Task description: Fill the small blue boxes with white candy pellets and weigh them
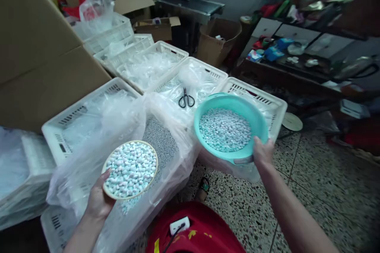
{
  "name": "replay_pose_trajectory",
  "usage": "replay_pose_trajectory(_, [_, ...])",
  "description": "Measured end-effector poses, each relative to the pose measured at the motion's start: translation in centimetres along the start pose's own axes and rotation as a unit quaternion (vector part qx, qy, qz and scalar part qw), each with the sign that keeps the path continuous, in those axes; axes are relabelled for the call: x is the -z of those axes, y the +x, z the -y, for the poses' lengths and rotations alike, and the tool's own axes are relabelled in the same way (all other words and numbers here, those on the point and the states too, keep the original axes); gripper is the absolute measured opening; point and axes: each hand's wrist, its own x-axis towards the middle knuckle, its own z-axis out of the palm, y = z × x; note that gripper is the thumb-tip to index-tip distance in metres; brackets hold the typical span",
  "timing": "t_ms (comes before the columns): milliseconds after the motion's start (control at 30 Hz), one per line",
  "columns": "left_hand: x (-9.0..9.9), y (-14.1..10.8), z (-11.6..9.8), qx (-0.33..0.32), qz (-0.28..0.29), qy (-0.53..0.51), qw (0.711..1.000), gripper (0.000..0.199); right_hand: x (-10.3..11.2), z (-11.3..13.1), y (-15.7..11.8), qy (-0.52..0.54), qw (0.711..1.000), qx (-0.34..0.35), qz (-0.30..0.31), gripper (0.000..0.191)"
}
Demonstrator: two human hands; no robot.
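My left hand grips a round, pale-rimmed bowl heaped with white and light-blue pellets. The bowl is over a crate lined with a clear plastic bag, where a mass of small grey-blue granules shows. Some of that bag's contents are hidden beneath the bowl. On the right, my right hand grasps the near right rim of a turquoise basin. Small pale pellets cover the basin's bottom. Black-handled scissors lie on plastic just left of the basin.
White crates with clear plastic bags stand in rows ahead. A large cardboard sheet rises on the left. Behind are a cardboard bin and a conveyor-like machine. A cluttered shelf is at right, above speckled flooring.
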Motion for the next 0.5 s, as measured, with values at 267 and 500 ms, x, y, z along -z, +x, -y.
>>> replay_pose_trajectory(267, [-21.7,-4.1,1.6,-0.12,0.215,0.149,0.958,0.051,0.9,0.5,0.9,0.038,0.999,0.016,-0.001,0.059])
replay_pose_trajectory(500, [-34.6,-1.9,14.2,-0.588,0.214,0.475,0.619,0.08,2.3,1.9,0.4,-0.024,0.993,0.114,0.013,0.071])
